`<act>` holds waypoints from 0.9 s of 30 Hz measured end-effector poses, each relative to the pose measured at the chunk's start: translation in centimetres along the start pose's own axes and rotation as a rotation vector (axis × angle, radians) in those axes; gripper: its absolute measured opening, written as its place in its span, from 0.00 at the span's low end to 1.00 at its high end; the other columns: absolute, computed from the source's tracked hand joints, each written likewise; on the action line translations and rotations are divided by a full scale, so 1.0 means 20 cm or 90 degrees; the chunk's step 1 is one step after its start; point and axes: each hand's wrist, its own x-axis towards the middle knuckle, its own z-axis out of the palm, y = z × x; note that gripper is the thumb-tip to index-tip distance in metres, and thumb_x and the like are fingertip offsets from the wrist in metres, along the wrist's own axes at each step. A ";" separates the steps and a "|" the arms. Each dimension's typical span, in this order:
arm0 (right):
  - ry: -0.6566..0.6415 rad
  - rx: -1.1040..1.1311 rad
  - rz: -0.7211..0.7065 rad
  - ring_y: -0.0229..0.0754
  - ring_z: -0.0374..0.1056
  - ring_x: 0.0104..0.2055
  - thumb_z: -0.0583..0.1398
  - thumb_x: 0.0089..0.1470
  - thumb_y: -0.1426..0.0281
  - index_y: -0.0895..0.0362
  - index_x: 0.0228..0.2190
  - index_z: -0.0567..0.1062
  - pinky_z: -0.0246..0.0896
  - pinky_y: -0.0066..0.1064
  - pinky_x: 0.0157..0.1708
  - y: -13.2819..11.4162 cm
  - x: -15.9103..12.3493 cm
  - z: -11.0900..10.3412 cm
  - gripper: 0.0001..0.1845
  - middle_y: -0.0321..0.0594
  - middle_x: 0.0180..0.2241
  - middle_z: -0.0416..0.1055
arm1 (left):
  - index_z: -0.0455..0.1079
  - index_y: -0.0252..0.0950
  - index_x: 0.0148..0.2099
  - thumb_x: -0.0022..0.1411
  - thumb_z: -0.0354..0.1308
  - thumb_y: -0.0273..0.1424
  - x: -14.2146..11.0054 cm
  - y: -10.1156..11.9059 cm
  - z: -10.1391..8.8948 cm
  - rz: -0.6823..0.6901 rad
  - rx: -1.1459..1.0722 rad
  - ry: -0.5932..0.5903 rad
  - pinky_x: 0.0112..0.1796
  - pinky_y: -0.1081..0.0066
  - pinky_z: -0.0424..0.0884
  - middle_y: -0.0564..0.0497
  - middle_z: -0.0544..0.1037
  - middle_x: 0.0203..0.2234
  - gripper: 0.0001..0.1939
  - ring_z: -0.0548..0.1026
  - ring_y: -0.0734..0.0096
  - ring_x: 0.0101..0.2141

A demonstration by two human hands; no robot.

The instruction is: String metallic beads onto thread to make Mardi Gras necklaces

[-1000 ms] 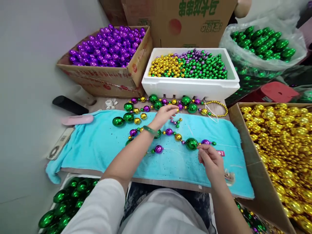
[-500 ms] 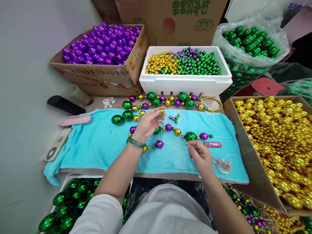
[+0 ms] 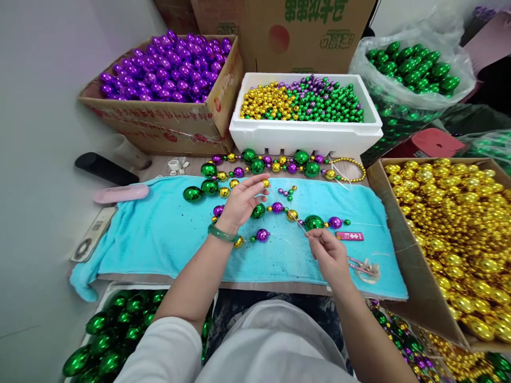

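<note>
Between the fingertips of my left hand [image 3: 244, 201] is a small gold bead [image 3: 265, 183]. A thin pale needle-like rod [image 3: 288, 209] slants from that bead down to my right hand [image 3: 328, 254], whose thumb and fingers pinch its lower end. Under my hands, a partly strung bead strand of purple, gold and green lies on the turquoise towel [image 3: 159, 239], with a large green bead [image 3: 314, 222] and a purple bead [image 3: 262, 235] along it. Loose clear thread trails near both strand ends. A little cluster of small beads [image 3: 288, 192] rests just beyond my left fingertips.
Behind the towel stand a carton of purple beads [image 3: 227, 80] and a white foam box [image 3: 307, 133] of small beads. A finished-looking bead necklace [image 3: 302, 158] lies before it. At right are a gold-bead carton [image 3: 415, 255], a pink packet [image 3: 350, 236] and small scissors [image 3: 363, 267].
Both hands hold nearly the same pose, with the bead and the rod between them. The view has shifted very slightly.
</note>
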 end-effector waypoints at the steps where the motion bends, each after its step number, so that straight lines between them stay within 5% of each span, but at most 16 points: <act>1: 0.000 0.001 0.002 0.33 0.53 0.18 0.59 0.55 0.61 0.57 0.29 0.74 0.48 0.26 0.18 0.00 0.00 0.00 0.11 0.30 0.17 0.58 | 0.76 0.40 0.49 0.53 0.67 0.33 -0.01 -0.01 0.01 0.025 0.033 -0.002 0.33 0.75 0.70 0.52 0.78 0.36 0.19 0.74 0.78 0.32; 6: 0.003 0.052 0.002 0.33 0.57 0.19 0.60 0.55 0.60 0.57 0.32 0.74 0.50 0.26 0.18 0.01 0.02 0.02 0.12 0.31 0.17 0.61 | 0.69 0.43 0.59 0.57 0.64 0.37 -0.05 0.02 -0.03 0.155 0.354 -0.054 0.41 0.68 0.71 0.49 0.78 0.41 0.27 0.74 0.69 0.40; 8: 0.008 0.064 -0.005 0.33 0.58 0.19 0.61 0.55 0.60 0.58 0.32 0.74 0.50 0.25 0.18 0.01 0.03 0.01 0.12 0.31 0.18 0.62 | 0.72 0.41 0.55 0.59 0.61 0.36 -0.04 0.08 -0.15 0.242 0.573 0.064 0.49 0.63 0.68 0.46 0.77 0.43 0.21 0.73 0.64 0.45; 10: 0.011 0.070 -0.003 0.33 0.59 0.19 0.61 0.54 0.61 0.58 0.32 0.74 0.50 0.25 0.17 0.02 0.04 0.00 0.12 0.32 0.18 0.63 | 0.74 0.38 0.51 0.62 0.57 0.34 -0.04 0.14 -0.33 0.283 0.784 0.264 0.54 0.58 0.63 0.44 0.76 0.45 0.16 0.71 0.59 0.49; 12: 0.016 0.078 0.007 0.33 0.59 0.19 0.62 0.54 0.61 0.58 0.32 0.74 0.51 0.25 0.16 0.04 0.04 -0.02 0.12 0.32 0.18 0.63 | 0.74 0.35 0.50 0.62 0.56 0.33 -0.04 0.18 -0.52 0.193 0.943 0.409 0.57 0.54 0.60 0.41 0.75 0.46 0.16 0.69 0.53 0.52; 17: 0.035 0.097 0.014 0.33 0.59 0.18 0.63 0.53 0.61 0.57 0.31 0.73 0.50 0.24 0.16 0.05 0.04 -0.03 0.11 0.31 0.17 0.63 | 0.73 0.32 0.51 0.60 0.57 0.39 -0.08 0.19 -0.83 -0.035 1.083 0.407 0.55 0.57 0.63 0.37 0.74 0.46 0.21 0.70 0.50 0.51; 24: 0.047 0.097 0.003 0.33 0.59 0.19 0.62 0.54 0.63 0.57 0.31 0.73 0.49 0.24 0.16 0.00 0.05 -0.04 0.10 0.31 0.18 0.63 | 0.67 0.32 0.55 0.53 0.63 0.44 -0.14 0.19 -0.96 -0.249 1.100 0.397 0.49 0.55 0.69 0.35 0.76 0.47 0.31 0.73 0.45 0.50; 27: 0.053 0.093 0.004 0.32 0.58 0.18 0.62 0.53 0.63 0.57 0.31 0.73 0.49 0.24 0.16 0.01 0.04 -0.05 0.10 0.30 0.17 0.62 | 0.68 0.34 0.55 0.52 0.64 0.42 -0.19 0.20 -0.91 -0.185 1.035 0.429 0.48 0.54 0.69 0.36 0.76 0.47 0.31 0.72 0.44 0.50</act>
